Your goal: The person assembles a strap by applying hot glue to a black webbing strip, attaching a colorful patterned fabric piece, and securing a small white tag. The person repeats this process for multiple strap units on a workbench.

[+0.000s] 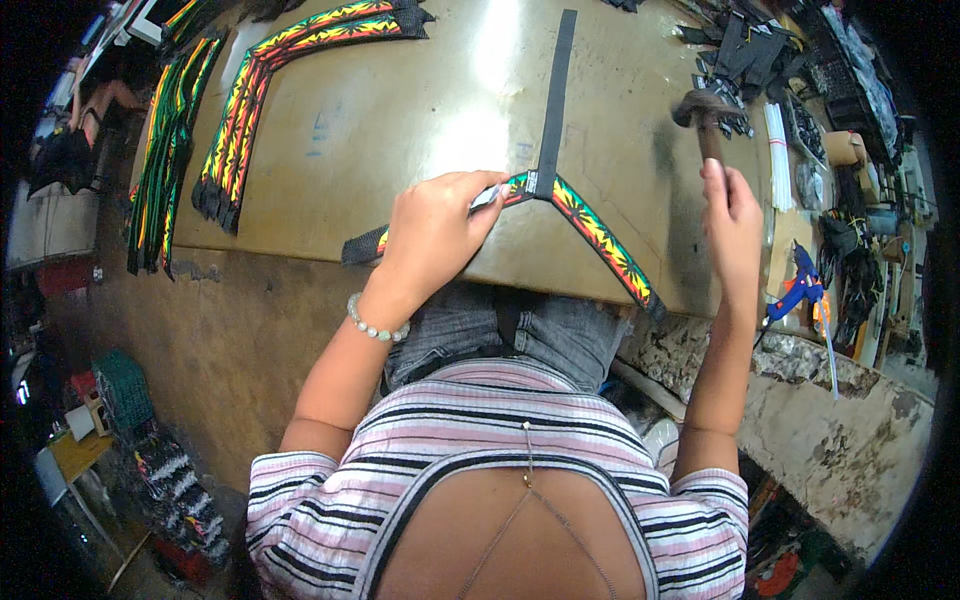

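Observation:
At the table's near edge lies a padded strap with a red, yellow and green leaf pattern, bent like a wide V. A plain black webbing strip runs from its peak toward the far side. My left hand is closed over the strap's left arm, thumb and fingers pinching it near the peak. A small whitish piece shows at those fingertips; its kind I cannot make out. My right hand grips the handle of a hammer, its dark head raised on the right, apart from the strap.
More patterned straps lie stacked at the far left, beside a bundle of green-edged strips. Black webbing pieces are heaped at the far right. A blue glue gun lies at the right, near white sticks.

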Demonstrator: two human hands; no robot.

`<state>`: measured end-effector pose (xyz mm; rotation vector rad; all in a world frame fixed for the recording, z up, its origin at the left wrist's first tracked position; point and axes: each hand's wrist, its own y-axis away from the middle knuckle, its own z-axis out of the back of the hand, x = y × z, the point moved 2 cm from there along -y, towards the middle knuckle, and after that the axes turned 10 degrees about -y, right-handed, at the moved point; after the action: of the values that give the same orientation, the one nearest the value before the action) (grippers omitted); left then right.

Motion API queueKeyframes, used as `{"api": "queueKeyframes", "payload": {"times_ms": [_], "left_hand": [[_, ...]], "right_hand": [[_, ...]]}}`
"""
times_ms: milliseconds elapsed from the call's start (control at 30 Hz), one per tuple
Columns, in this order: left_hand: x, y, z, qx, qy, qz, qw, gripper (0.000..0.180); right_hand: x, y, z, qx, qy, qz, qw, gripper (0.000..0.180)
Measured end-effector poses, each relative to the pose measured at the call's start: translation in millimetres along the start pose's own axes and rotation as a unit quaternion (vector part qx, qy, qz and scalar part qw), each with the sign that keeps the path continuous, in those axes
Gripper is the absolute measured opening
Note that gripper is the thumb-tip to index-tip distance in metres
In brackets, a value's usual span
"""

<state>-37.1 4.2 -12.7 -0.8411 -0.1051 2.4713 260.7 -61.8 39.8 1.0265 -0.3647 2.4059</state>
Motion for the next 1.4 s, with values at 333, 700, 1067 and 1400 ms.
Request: {"api": "queueKeyframes", "payload": {"times_ms": [333,700,1067,1400], "left_hand": [[3.4,5.2,-3.3,-0.02,-0.005,-0.008,1.0,0.017],[-8.3,2.3,4.9,-0.011,-0.034,-0.016,0.999,0.026],[-47.2,-14.3,7.4,-0.025,0.174,0.046,0.983,0.021],[-62.4,-17.1,9.2,-0.13,0.026,-0.064,0.989,0.016]], "right_hand": [[42.0,61.3,-34.7,0.125,-0.04,0.133,0.982,0.03],[-6.3,51.8,-21.9,0.01,0.067,0.169,0.983,0.035],[-2.6,28.4,-43.1,0.214,-0.342,0.065,0.913,0.04],[24.4,20.8,-65.0,0.406,-0.424,-0.053,0.808,0.03]]}}
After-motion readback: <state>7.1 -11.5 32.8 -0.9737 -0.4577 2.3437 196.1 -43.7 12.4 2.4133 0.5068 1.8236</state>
